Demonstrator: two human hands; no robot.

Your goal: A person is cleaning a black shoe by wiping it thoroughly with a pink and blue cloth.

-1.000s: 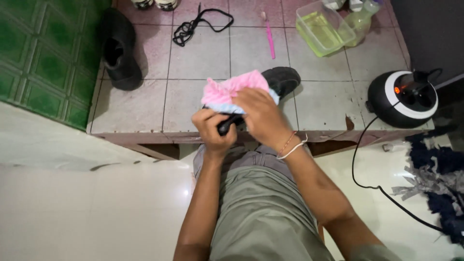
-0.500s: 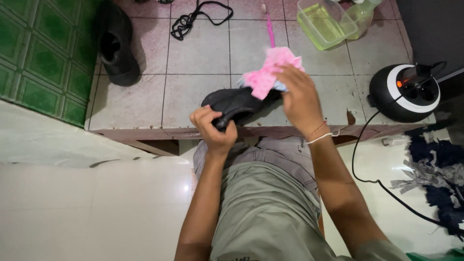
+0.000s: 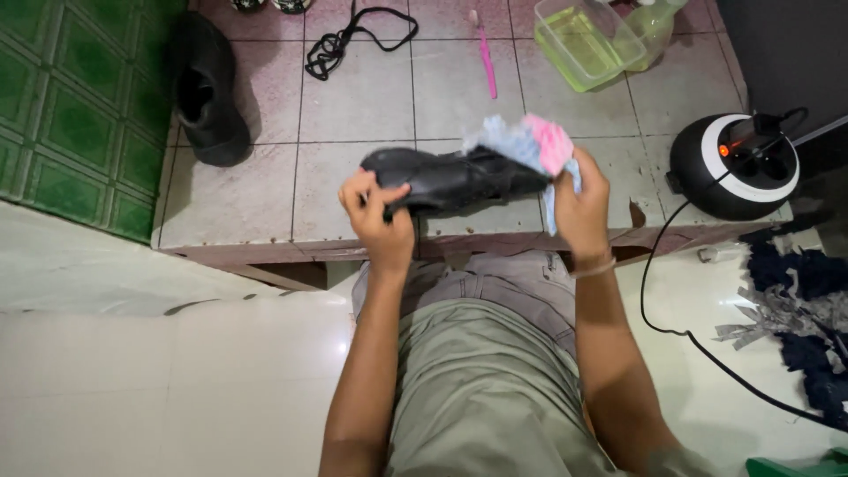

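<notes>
Sideways along the front edge of the tiled surface [image 3: 238,199] runs a black shoe [image 3: 450,177], its long axis parallel to that edge, one rounded end toward the left. It looks dark, smooth leather, faintly shiny. Clenched around its left end is the left hand [image 3: 378,212]; the right hand [image 3: 579,208] grips a pink-and-blue cloth [image 3: 530,141] bunched against its right end.
</notes>
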